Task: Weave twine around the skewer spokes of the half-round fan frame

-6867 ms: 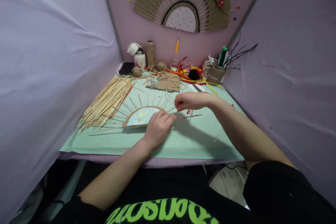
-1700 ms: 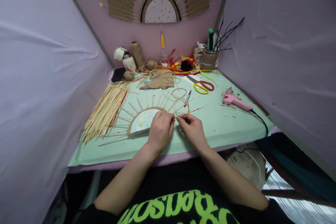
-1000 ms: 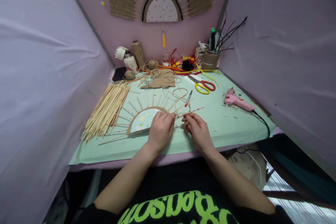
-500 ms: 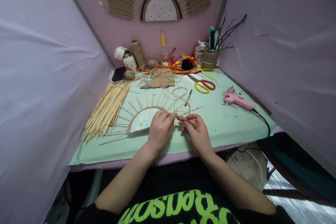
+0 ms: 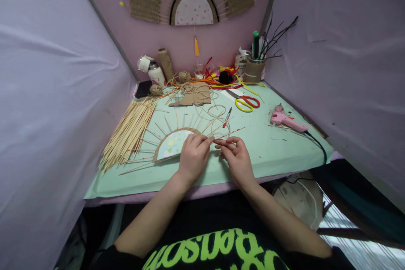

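A half-round fan frame (image 5: pixel 172 144) lies on the table, with a pale flowered paper centre, a jute-wrapped rim and bamboo sticks fanning outwards. My left hand (image 5: pixel 194 154) is closed on its right end and covers part of the paper. Just right of it, my right hand (image 5: pixel 236 158) is pinched close to the outer sticks, thumb and index finger together. A loop of jute twine (image 5: pixel 228 125) runs down to these fingertips; the strand between them is mostly hidden. One reddish-marked stick (image 5: pixel 234 131) points out beyond the hands.
A bundle of bamboo sticks (image 5: pixel 129 135) lies left. Scissors (image 5: pixel 245 102), a marker pen (image 5: pixel 227 118) and cardboard (image 5: pixel 193 95) lie behind the fan. A pink glue gun (image 5: pixel 287 121) with a cord is at right. A bottle (image 5: pixel 156 75) and a pot of twigs (image 5: pixel 254 70) stand at the back.
Both hands stay almost in place. The fingers of my right hand have shifted very slightly at the fan's right end.
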{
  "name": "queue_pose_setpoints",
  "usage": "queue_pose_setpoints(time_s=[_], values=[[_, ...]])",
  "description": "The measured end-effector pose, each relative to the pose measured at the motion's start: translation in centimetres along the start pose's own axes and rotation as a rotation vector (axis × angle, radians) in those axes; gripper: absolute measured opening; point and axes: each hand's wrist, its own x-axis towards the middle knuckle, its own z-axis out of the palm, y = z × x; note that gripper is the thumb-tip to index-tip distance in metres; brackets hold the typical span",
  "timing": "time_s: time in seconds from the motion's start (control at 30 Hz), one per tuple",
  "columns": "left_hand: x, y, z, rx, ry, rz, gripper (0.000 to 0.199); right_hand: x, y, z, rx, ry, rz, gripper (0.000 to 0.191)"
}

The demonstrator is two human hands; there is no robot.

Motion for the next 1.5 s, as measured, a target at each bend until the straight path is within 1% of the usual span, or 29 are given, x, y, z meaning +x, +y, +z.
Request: queue_pose_setpoints(time_s=[0.27, 0.47, 0.63, 0.73, 0.87, 1.0, 1.23, 1.5], values=[[0.0, 0.1, 0.1, 0.014, -0.029, -0.018, 0.026, -0.1, -0.6, 0.3, -0.01, 0.011, 0.031, 0.028], [0.0, 0.0, 0.2, 0.021, -0.046, -0.021, 0.026, 0.6, -0.7, 0.3, -0.045, 0.021, 0.046, 0.03], [-0.1, 0.0, 0.2, 0.018, -0.07, -0.023, 0.035, 1.4, -0.5, 0.3, -0.074, 0.021, 0.074, 0.032], [-0.1, 0.0, 0.2, 0.002, -0.059, -0.035, 0.029, 1.5, -0.5, 0.4, -0.078, 0.048, 0.096, 0.038], [-0.1, 0.1, 0.2, 0.005, -0.051, -0.015, 0.022, 1.6, -0.3, 0.5, -0.099, 0.07, 0.104, 0.042], [-0.2, 0.3, 0.2, -0.016, -0.044, -0.002, 0.021, 1.8, -0.3, 0.6, -0.089, 0.097, 0.103, 0.045], [-0.3, 0.4, 0.3, -0.033, -0.014, 0.012, 0.02, 1.9, -0.4, 0.8, -0.113, 0.118, 0.121, 0.045], [-0.5, 0.7, 0.4, -0.009, -0.023, 0.01, 0.021, 2.0, -0.4, 1.2, -0.147, 0.149, 0.113, 0.043]])
